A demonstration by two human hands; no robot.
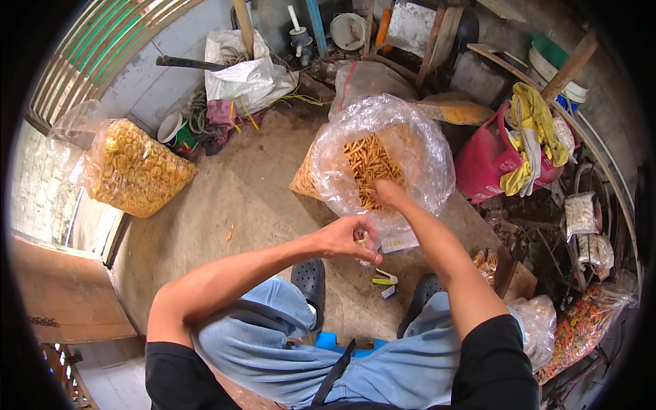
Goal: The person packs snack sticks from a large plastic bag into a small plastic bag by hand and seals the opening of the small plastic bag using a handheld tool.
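A large clear plastic bag (430,154) stands wide open on the floor in front of me, with brown stick-shaped snacks (369,158) inside. My right hand (389,194) reaches into it and touches the sticks; its fingertips are hidden among them. Just outside the near rim, my left hand (350,239) is curled closed around what looks like a piece of clear plastic, mostly covered by the fingers. Below that hand, a small tool with yellow-green and white handles (385,279) lies on the floor between my shoes, beside a small box (389,292).
A bag of round yellow snacks (137,167) stands at the left. A white sack (249,82) and a small bucket (176,131) are behind it. At the right are a pink tub (485,157) with yellow cloth and a bag of colourful snacks (581,328).
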